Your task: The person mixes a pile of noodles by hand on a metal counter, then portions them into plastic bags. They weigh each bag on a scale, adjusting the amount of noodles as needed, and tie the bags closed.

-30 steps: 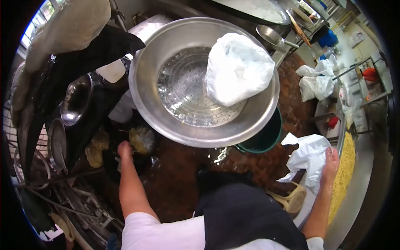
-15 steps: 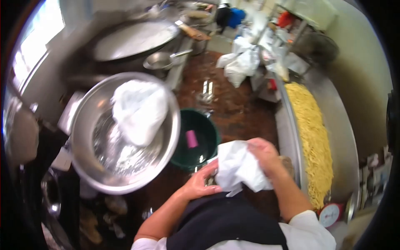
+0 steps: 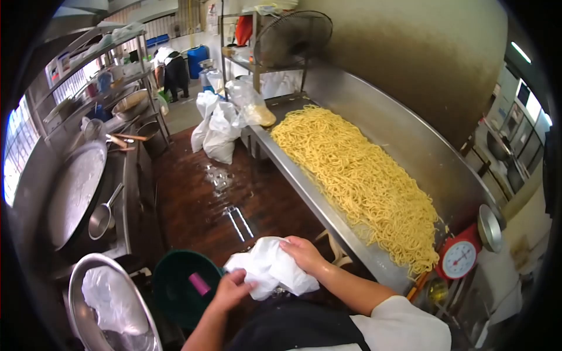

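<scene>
A crumpled white plastic bag (image 3: 270, 270) is held in front of my dark apron. My right hand (image 3: 302, 254) grips its upper right side with bent fingers. My left hand (image 3: 233, 290) is at the bag's lower left edge, thumb and fingers apart, touching or nearly touching it. Left of that hand stands a dark green tub (image 3: 170, 292) with a pink object (image 3: 199, 284) inside. At the lower left, a large steel basin (image 3: 79, 295) holds another white bag (image 3: 114, 301). A long heap of yellow noodles (image 3: 357, 181) lies in a metal trough to the right.
A red dial scale (image 3: 459, 260) stands at the trough's near end. White bags (image 3: 219, 131) sit by its far end, below a fan (image 3: 293, 40). A round pan (image 3: 79, 193) and a saucepan (image 3: 101, 221) are on the left. Another person (image 3: 174, 75) bends over far back.
The view has turned right, bringing more of the noodle trough and the scale into sight. The basin and tub now appear lower and further left. The bag stays in my right hand.
</scene>
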Action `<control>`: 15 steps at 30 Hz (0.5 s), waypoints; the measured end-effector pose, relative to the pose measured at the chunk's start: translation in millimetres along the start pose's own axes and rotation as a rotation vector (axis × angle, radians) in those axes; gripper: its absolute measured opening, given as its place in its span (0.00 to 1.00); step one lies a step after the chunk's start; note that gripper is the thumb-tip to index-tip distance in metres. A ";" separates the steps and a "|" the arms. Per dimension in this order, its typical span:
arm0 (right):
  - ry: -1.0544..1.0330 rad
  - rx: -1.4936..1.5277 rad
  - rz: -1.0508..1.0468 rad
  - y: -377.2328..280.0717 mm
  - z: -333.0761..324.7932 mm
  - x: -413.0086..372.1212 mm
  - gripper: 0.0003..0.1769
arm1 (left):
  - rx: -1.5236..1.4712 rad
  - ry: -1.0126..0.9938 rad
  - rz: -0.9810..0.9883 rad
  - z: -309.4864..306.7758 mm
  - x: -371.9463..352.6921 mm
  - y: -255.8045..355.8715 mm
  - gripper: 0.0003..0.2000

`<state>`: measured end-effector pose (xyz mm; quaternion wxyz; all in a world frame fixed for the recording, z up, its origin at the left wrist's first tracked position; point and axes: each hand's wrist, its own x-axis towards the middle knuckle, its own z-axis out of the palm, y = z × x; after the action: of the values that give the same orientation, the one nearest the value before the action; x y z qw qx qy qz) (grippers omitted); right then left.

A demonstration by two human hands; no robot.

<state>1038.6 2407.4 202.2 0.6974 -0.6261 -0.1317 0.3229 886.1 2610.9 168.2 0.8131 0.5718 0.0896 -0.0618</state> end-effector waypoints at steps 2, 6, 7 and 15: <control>0.054 0.061 0.030 -23.4 -17.7 14.6 0.13 | -0.087 0.040 0.126 -11.6 39.6 14.4 0.13; 0.198 0.110 -0.037 -47.0 -53.1 49.9 0.12 | -0.297 -0.206 -0.006 10.0 86.6 59.0 0.19; 0.208 0.120 -0.034 -49.1 -60.8 56.6 0.12 | -0.302 -0.267 -0.141 9.8 98.0 60.9 0.23; 0.327 -0.146 -0.175 -54.8 -117.9 115.2 0.14 | 0.348 -0.376 -0.119 19.4 234.7 88.3 0.37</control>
<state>1210.8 2384.9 207.9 0.6877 -0.7053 -0.0935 0.1446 1134.6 2622.9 205.0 0.6998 0.6753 -0.0419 -0.2291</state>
